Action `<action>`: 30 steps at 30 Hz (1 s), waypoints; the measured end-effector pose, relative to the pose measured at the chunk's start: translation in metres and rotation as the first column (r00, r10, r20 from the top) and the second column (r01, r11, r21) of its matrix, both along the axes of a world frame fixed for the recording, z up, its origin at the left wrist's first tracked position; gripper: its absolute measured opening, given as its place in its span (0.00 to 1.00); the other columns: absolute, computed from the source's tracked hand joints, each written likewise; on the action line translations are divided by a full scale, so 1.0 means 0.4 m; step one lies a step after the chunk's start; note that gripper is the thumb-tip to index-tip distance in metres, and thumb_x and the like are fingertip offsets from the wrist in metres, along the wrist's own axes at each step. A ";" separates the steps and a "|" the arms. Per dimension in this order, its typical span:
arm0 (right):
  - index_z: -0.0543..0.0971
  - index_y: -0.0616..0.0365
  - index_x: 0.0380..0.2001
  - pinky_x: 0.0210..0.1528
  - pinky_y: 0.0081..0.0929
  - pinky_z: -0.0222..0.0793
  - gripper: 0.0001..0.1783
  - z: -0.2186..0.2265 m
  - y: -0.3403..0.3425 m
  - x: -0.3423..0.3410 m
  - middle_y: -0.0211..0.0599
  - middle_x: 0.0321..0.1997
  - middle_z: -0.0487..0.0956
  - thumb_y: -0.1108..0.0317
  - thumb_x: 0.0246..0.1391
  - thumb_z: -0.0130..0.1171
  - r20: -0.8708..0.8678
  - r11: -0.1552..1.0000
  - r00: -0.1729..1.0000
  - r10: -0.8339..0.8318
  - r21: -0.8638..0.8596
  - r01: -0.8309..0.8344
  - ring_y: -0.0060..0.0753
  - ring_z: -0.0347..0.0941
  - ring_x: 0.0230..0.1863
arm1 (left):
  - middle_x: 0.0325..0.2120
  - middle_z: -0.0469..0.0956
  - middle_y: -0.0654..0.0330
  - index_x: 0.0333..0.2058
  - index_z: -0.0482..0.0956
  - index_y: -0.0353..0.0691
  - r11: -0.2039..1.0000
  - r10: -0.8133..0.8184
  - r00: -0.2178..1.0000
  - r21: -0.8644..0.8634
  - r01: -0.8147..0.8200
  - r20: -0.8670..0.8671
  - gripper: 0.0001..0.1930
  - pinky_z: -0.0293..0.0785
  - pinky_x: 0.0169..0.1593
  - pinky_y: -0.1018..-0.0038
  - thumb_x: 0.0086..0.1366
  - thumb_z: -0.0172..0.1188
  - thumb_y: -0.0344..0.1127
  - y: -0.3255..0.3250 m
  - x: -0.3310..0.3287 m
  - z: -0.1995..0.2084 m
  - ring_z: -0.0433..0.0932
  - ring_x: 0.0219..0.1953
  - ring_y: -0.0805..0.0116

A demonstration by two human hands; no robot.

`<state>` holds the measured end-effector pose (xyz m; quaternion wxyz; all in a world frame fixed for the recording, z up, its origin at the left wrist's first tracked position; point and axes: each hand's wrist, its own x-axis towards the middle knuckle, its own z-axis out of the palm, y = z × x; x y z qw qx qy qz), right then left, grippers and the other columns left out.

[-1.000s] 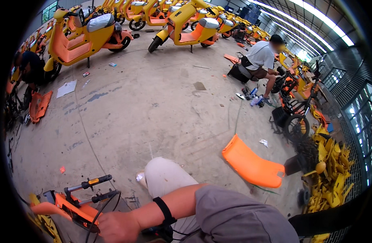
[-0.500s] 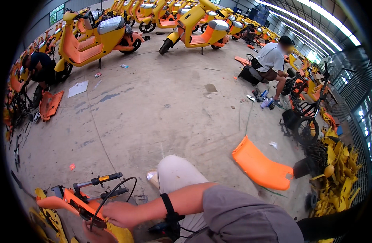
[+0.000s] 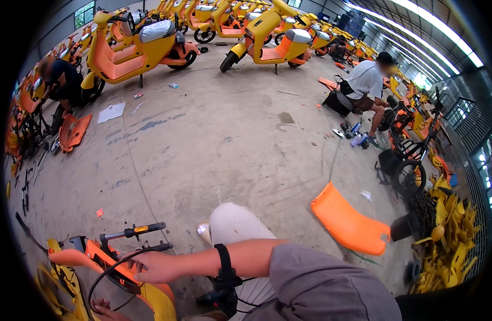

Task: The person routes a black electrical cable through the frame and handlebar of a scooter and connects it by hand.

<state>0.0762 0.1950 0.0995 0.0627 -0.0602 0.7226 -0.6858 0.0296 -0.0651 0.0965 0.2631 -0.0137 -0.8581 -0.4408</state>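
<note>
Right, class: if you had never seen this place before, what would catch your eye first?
Probably the bright orange curved panel lying on the floor at lower right, and the yellow-and-orange scooters crowded across the top. Then, at lower left, the person's right hand beside orange bodywork, and a heap of yellow parts near the right edge.

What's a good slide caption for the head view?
Right hand and left hand near a black cable at an orange-and-yellow scooter, parked yellow scooters beyond.
</note>
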 end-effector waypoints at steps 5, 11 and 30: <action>0.60 0.64 0.66 0.49 0.33 0.73 0.37 0.007 -0.019 -0.017 0.47 0.53 0.74 0.65 0.55 0.57 -0.041 0.998 0.998 0.045 -0.050 -0.047 0.36 0.75 0.46 | 0.32 0.78 0.44 0.49 0.66 0.22 0.976 -0.024 0.997 0.212 0.040 -0.077 0.15 0.81 0.33 0.68 0.76 0.42 0.32 -0.109 -0.058 -0.078 0.78 0.29 0.58; 0.63 0.66 0.63 0.42 0.36 0.73 0.34 0.069 -0.026 -0.030 0.48 0.36 0.80 0.66 0.53 0.56 -0.008 0.994 0.997 0.071 0.087 -0.070 0.42 0.77 0.38 | 0.31 0.78 0.44 0.48 0.65 0.22 0.959 0.047 0.999 0.282 -0.039 -0.023 0.14 0.80 0.30 0.68 0.75 0.44 0.31 -0.204 -0.065 -0.101 0.79 0.27 0.58; 0.76 0.56 0.55 0.66 0.52 0.60 0.27 -0.033 -0.034 -0.123 0.67 0.62 0.67 0.65 0.50 0.64 -0.422 0.815 0.886 -0.191 0.435 0.383 0.69 0.58 0.67 | 0.33 0.77 0.57 0.47 0.72 0.35 0.936 0.010 0.987 0.346 -0.065 0.158 0.22 0.73 0.38 0.72 0.77 0.42 0.50 -0.254 -0.036 -0.170 0.75 0.31 0.68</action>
